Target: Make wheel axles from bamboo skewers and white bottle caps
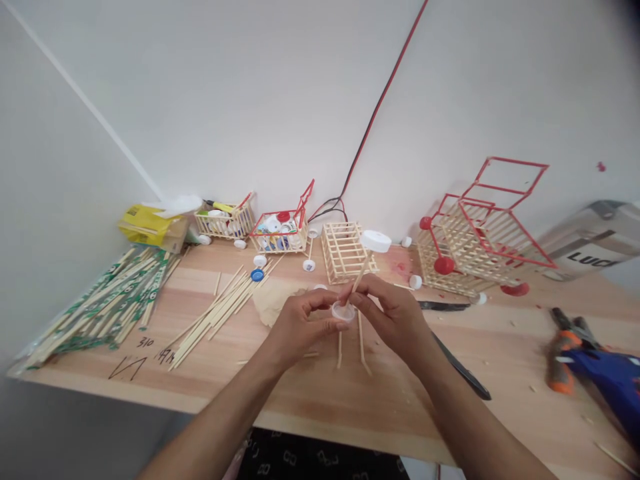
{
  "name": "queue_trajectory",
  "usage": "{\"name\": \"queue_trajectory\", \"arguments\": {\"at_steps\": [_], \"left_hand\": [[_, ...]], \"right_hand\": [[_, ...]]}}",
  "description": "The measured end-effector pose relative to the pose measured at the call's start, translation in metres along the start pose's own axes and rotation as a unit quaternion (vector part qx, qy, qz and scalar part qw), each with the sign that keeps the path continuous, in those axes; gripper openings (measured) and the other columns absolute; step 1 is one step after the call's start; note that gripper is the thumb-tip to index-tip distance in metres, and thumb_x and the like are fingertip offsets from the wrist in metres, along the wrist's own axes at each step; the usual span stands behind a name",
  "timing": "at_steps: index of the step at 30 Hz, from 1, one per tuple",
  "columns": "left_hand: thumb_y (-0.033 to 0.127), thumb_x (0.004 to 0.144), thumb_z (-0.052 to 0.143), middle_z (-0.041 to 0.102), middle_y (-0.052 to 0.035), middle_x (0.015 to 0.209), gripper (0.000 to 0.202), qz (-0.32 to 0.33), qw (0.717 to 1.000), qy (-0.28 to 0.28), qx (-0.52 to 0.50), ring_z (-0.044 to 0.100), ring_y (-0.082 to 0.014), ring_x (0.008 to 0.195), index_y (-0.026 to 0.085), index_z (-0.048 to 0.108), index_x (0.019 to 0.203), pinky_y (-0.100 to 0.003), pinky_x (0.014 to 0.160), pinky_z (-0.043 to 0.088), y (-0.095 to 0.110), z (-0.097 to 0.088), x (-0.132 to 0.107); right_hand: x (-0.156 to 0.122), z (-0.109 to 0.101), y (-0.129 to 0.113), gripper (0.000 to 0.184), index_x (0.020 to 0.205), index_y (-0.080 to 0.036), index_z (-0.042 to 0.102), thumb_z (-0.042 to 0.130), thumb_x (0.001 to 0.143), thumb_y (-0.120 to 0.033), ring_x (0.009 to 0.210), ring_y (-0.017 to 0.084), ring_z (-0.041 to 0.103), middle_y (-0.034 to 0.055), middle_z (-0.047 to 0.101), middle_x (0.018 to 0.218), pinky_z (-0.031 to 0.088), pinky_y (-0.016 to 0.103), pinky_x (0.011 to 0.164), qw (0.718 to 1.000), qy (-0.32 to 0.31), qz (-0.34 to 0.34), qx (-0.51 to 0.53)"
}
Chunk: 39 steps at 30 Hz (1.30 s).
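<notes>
Centrally, just above the counter [320,400], both hands meet. The left hand [300,327] pinches a clear cap [344,311] by its rim. The right hand [395,313] pinches a thin stick [361,270] whose lower end meets that cap and whose upper end carries a white cap [375,241]. Behind them stands a slatted stick crate [345,252]. Left of it, a red-handled basket [280,235] holds red, white and blue caps. Further left, a smaller basket [225,221] holds white caps and a yellow-green thing. At right, a red-framed cart [470,243] lies tipped.
</notes>
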<state>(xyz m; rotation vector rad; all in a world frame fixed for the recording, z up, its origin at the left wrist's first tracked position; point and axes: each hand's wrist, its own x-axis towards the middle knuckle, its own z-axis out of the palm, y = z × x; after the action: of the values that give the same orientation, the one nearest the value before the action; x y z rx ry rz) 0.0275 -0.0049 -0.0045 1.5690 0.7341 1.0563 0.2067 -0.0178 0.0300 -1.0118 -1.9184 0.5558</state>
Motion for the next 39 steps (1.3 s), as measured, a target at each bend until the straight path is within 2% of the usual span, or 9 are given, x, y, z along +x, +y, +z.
{"name": "queue_trajectory", "arguments": {"at_steps": [7,13,15,20,23,26,32,36,39], "left_hand": [[0.029,0.072,0.074,0.069,-0.005,0.106,0.036,-0.008,1.0,0.004,-0.006,0.061,-0.0233,0.103,0.023,0.07,0.107,-0.035,0.094,0.043,-0.005,0.0,-0.002],[0.024,0.064,0.08,0.06,-0.008,0.128,0.065,-0.049,0.998,-0.02,-0.013,0.056,-0.0261,0.113,0.028,0.058,0.126,-0.04,0.095,0.044,-0.001,-0.004,-0.001],[0.023,0.066,0.079,0.06,-0.0101,0.128,0.065,-0.067,0.997,-0.009,-0.041,0.055,-0.0257,0.115,0.026,0.057,0.126,-0.038,0.093,0.044,0.002,-0.006,-0.001],[0.027,0.073,0.072,0.07,-0.0066,0.09,0.028,-0.127,0.98,0.106,-0.109,0.064,-0.0155,0.084,0.016,0.069,0.099,-0.025,0.073,0.048,0.004,-0.009,-0.001],[0.03,0.074,0.071,0.065,-0.001,0.068,0.019,-0.121,0.966,0.174,-0.145,0.055,-0.008,0.059,0.014,0.069,0.084,-0.018,0.056,0.041,0.002,-0.012,-0.001],[0.032,0.072,0.073,0.061,0.0012,0.061,0.023,-0.113,0.953,0.185,-0.211,0.047,-0.0048,0.049,0.013,0.067,0.084,-0.016,0.049,0.035,0.004,-0.016,-0.001],[0.035,0.075,0.072,0.052,0.0064,0.048,0.024,-0.099,0.944,0.185,-0.256,0.035,-0.0024,0.04,0.013,0.063,0.079,-0.018,0.053,0.039,0.011,-0.019,-0.008],[0.045,0.078,0.067,0.034,0.0091,0.036,0.038,-0.11,0.947,0.203,-0.223,0.029,-0.0042,0.036,0.015,0.054,0.059,-0.019,0.048,0.034,0.009,-0.015,-0.012],[0.049,0.08,0.062,0.039,0.0062,0.039,0.044,-0.112,0.964,0.209,-0.118,0.035,-0.0056,0.039,0.015,0.051,0.054,-0.019,0.045,0.03,0.009,-0.012,-0.012]], "right_hand": [[-0.001,0.001,-0.002,0.016,0.087,-0.023,0.067,0.052,0.091,-0.024,0.078,0.012,0.061,-0.0006,0.067,0.082,0.044,0.024,0.073,1.0,0.008,0.02,0.012],[0.0,0.0,-0.001,0.015,0.083,-0.023,0.065,0.052,0.09,-0.026,0.083,0.016,0.063,0.0018,0.069,0.087,0.045,0.028,0.076,0.999,0.014,0.051,0.007],[0.001,-0.002,0.0,0.017,0.082,-0.022,0.064,0.051,0.091,-0.028,0.083,0.016,0.063,0.0023,0.07,0.088,0.046,0.029,0.077,0.997,0.011,0.071,0.028],[0.004,-0.005,-0.001,0.019,0.08,-0.021,0.063,0.051,0.089,-0.033,0.076,0.015,0.061,0.0016,0.068,0.082,0.048,0.026,0.069,0.982,0.025,0.15,0.114],[0.003,-0.005,0.003,0.021,0.082,-0.02,0.064,0.053,0.088,-0.038,0.067,0.012,0.057,0.001,0.065,0.08,0.046,0.024,0.06,0.966,0.039,0.199,0.162],[0.001,-0.004,0.013,0.023,0.084,-0.02,0.065,0.057,0.085,-0.042,0.066,0.011,0.054,-0.0003,0.062,0.077,0.044,0.024,0.063,0.948,0.06,0.201,0.238],[0.0,-0.001,0.025,0.026,0.086,-0.019,0.065,0.06,0.083,-0.045,0.066,0.012,0.054,0.0006,0.06,0.075,0.043,0.026,0.065,0.925,0.068,0.213,0.308],[0.001,-0.001,0.02,0.025,0.084,-0.02,0.064,0.058,0.084,-0.044,0.065,0.011,0.052,0.0002,0.06,0.074,0.042,0.025,0.062,0.938,0.067,0.199,0.275],[0.003,-0.002,0.012,0.024,0.083,-0.02,0.063,0.055,0.086,-0.042,0.064,0.012,0.052,0.0007,0.061,0.075,0.042,0.024,0.057,0.957,0.063,0.202,0.196]]}}
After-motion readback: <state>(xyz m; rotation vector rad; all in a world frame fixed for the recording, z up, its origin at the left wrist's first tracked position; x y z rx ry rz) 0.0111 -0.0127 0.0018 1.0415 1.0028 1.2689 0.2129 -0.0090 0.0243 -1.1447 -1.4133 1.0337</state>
